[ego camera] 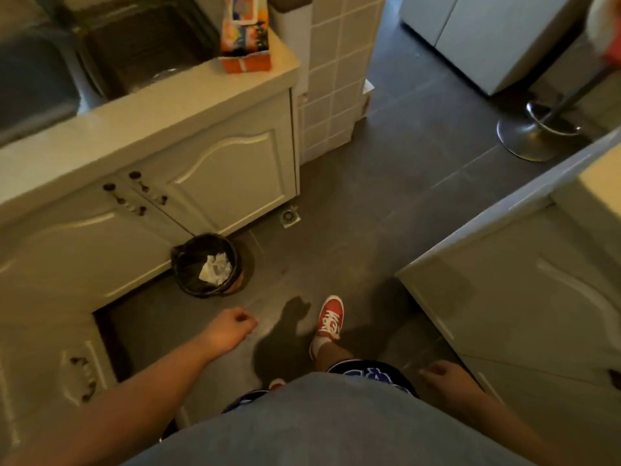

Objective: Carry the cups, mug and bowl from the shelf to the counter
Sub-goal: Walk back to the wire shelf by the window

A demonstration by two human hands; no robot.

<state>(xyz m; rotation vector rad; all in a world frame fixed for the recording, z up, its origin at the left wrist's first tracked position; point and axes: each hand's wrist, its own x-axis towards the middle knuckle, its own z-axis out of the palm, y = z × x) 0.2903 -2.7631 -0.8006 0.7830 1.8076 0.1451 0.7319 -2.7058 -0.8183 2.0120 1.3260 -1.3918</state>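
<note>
No cup, mug, bowl or shelf shows in the head view. I look down at the dark kitchen floor between two runs of cabinets. My left hand [232, 327] hangs low over the floor with its fingers curled and nothing in it. Beside my hip, my right hand [443, 376] is loosely closed and also empty. A pale counter [174, 105] runs along the left, with a steel sink [40, 75] set in it. A second counter edge [537, 193] rises on the right.
A black bin [206, 264] with crumpled paper stands on the floor by the left cabinets. An orange box [245, 31] sits on the left counter. A stool's metal base [534, 132] is at the far right. My red shoe [331, 319] steps forward on the floor.
</note>
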